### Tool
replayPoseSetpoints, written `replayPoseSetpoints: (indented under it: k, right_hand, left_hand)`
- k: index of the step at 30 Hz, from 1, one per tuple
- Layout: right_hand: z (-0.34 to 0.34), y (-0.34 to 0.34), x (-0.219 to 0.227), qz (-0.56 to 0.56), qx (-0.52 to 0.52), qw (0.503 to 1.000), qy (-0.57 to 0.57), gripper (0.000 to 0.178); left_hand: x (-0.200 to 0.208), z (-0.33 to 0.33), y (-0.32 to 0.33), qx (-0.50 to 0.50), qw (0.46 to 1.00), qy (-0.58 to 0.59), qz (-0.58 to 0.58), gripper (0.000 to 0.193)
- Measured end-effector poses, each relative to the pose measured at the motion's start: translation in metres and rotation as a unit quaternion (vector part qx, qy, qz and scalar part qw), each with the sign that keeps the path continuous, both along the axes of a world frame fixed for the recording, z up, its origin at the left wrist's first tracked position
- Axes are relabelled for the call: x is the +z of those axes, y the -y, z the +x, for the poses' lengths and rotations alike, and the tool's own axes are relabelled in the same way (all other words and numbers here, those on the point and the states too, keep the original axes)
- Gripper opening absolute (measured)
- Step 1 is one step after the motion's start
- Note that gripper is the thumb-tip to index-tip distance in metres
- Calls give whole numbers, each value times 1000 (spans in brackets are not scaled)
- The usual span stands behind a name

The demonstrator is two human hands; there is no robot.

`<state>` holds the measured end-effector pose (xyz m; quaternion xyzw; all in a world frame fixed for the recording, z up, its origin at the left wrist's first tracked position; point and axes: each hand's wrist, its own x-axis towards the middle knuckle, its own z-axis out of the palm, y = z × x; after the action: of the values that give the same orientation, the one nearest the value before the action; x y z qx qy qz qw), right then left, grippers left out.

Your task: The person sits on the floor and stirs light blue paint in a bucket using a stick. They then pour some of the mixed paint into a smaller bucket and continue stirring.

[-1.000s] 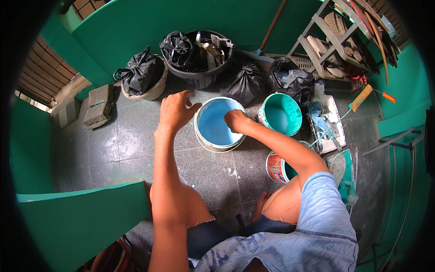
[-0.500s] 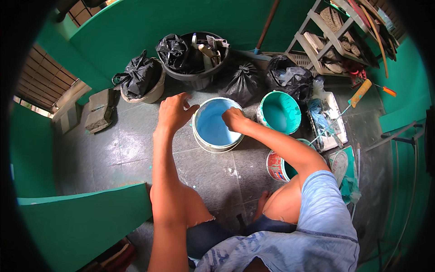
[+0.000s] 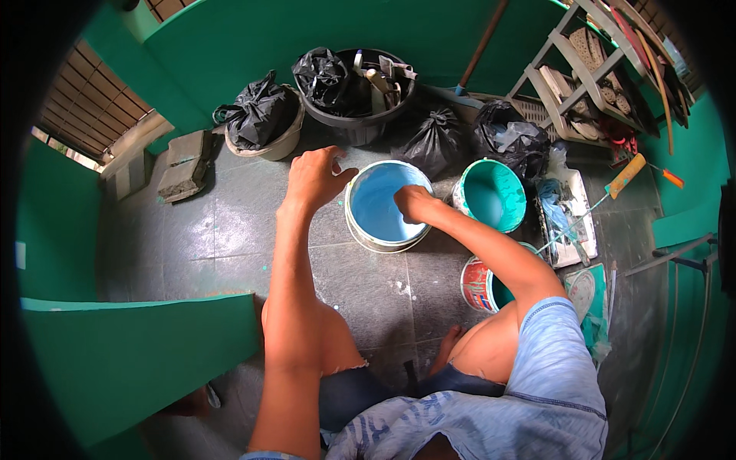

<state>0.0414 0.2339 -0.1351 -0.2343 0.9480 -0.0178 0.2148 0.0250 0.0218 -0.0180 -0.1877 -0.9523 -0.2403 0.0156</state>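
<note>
A white bucket [image 3: 387, 244] stands on the floor in front of me with light blue paint [image 3: 377, 201] inside. My right hand [image 3: 415, 204] reaches over its right side, fingers closed and pointing down into the bucket. Whatever those fingers may hold is hidden by the hand. Just left of the rim, my left hand [image 3: 316, 178] hovers with thumb and fingers apart, holding nothing. To the right of the blue paint is a bucket of green paint [image 3: 484, 201]. Nearer to me, a smaller red-labelled bucket [image 3: 477, 284] is partly covered by my right forearm.
Black bags [image 3: 431, 144] and a dark tub [image 3: 356, 129] line the far wall. A paint roller [image 3: 627, 176] leans by a paint tray [image 3: 575, 218] at right. A shelf rack [image 3: 571, 84] stands behind. Blocks [image 3: 185, 165] lie at left, beyond a low green wall [image 3: 146, 360].
The whole view has shifted, so the buckets and bags sit farther right in the picture. Both hands keep nearly the same places at the blue-paint bucket.
</note>
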Motion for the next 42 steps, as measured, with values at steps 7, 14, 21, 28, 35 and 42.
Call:
replayPoseSetpoints:
  k: [7,14,21,28,35,42]
  right_hand:
    - [-2,-4,-29,-252,4,960,-123,14]
    - [-1,-1,0,8,-27,1000,-9,4]
    - [-3,-11,-29,-217,-10,974,-55,15]
    - [-3,-6,-6,9,-17,997,-72,8]
    - [-3,-13,-21,-234,-21,972,22,11]
    - [-3,-3,-9,-35,-40,993,-105,11]
  left_hand:
    - [0,-3,-7,-1,1000,-5,25,36]
    - [4,0,-1,16,999,26,14,37]
    - [5,-4,-6,1,1000,7,13,37]
    - [1,-2,-4,6,1000,17,11,37]
    - [-1,-3,-3,5,1000,12,11,41]
    - [-4,-1,0,9,1000,20,16,40]
